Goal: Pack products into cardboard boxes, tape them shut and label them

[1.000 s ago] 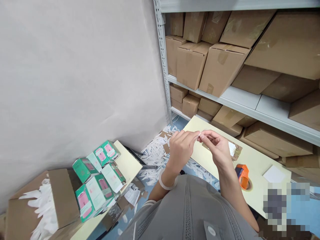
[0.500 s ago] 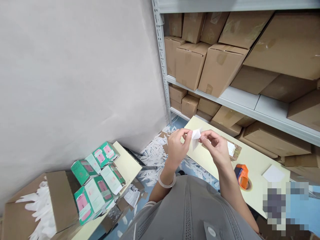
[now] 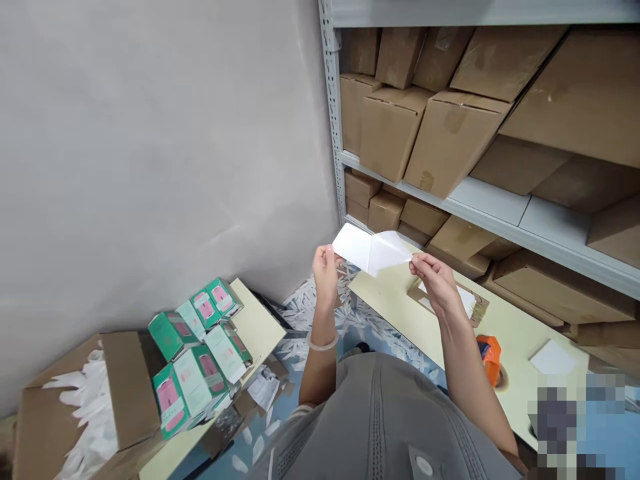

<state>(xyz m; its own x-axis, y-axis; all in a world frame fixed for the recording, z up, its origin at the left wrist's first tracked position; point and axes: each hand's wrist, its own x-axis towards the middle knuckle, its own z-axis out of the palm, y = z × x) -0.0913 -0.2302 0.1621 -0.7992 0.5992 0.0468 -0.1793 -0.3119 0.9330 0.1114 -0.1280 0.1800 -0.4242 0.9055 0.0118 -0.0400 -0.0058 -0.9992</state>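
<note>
Paper: white creased paper sheet (image 3: 373, 250) held in air above pale yellow tabletop (image 3: 395, 303), opened wide.
L hand (image 3: 325, 267): pinches left corner.
R hand (image 3: 436, 279): pinches right corner.
Progress: unfolding looks abt done; crease not yet flat.
Nearby: green-pink cartons (image 3: 200, 353) untouched.

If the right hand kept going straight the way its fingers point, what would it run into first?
The right hand points up and to the left, pinching one end of the white paper. Past that paper, the line probably meets the left hand holding the other end, though depth is hard to judge here.
</note>
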